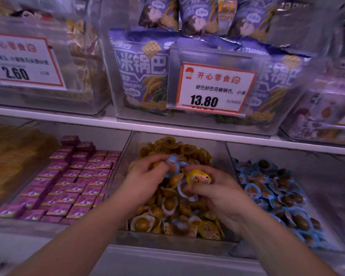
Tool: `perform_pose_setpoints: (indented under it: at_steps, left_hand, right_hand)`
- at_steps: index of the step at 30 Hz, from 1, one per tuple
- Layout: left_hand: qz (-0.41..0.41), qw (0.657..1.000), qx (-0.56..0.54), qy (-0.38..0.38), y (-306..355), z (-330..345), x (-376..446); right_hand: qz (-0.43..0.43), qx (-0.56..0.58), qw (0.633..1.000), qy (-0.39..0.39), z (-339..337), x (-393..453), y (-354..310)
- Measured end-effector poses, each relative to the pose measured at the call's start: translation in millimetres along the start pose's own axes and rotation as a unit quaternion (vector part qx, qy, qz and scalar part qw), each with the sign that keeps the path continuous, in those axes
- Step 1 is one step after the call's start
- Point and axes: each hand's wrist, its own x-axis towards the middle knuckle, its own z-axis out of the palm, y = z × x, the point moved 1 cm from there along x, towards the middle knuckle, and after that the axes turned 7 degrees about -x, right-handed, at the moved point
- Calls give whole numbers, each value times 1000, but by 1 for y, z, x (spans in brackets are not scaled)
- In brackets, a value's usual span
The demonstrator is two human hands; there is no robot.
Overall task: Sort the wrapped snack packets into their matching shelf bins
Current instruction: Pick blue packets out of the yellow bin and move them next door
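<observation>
Snack packets: small round wrapped pieces, yellow-edged ones heaped in the middle bin (126, 156) of the lower shelf.
Left hand (145, 176): over the middle bin, fingers curled, pinching a blue-edged packet (173, 164) above the yellow heap.
Right hand (213, 192): just beside the left, fingers curled round a yellow-edged packet (199, 177).
Right bin (230, 154): filled with blue-edged packets.
Left bin: rows of purple boxes (68, 182).
Upper shelf: clear bins of purple bags (141, 68) behind a price tag (214, 87) reading 13.80.
</observation>
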Motion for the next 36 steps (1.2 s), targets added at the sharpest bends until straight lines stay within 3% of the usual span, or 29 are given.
perform_pose_setpoints:
  at_steps: [4, 9, 10, 12, 14, 17, 20, 24, 28, 33, 34, 36]
  left_hand:
    - [-52, 994, -76, 62, -2, -10, -3]
    - [-41, 998, -43, 30, -3, -7, -8]
    - [-26, 999, -21, 28, -4, -9, -7]
    - [38, 996, 78, 32, -6, -17, -5]
    - [104, 978, 176, 36, -8, -22, -4]
    - [174, 939, 296, -1, -11, -16, -8]
    - [189, 923, 336, -8, -14, -9, -8]
    - [148, 942, 301, 8, -14, -15, -6]
    - [127, 941, 312, -39, -16, -16, -13]
    - [81, 971, 224, -34, -20, -18, -10]
    - [72, 976, 203, -30, -20, -18, -9]
    - [68, 983, 172, -4, -17, -17, -7]
  right_hand:
    - [-45, -131, 987, 83, -6, 0, -5]
    - [-30, -88, 988, 120, -3, 9, -1]
    - [-50, -121, 983, 127, -4, 9, -2]
    - [-110, -296, 936, 154, -6, 7, -3]
    - [-157, -456, 858, 176, -1, 1, -3]
    - [-204, -556, 787, 174, 6, 2, 0]
    - [-209, -547, 808, 66, 7, 15, 1]
    - [-135, -565, 814, -23, 24, 21, 18]
    - [-124, -521, 844, -19, 30, 28, 23]
    - [-129, -524, 842, -13, 27, 23, 23]
    - [-136, -500, 855, -7, 28, 21, 22]
    - [-118, -383, 916, 17, 27, 16, 15]
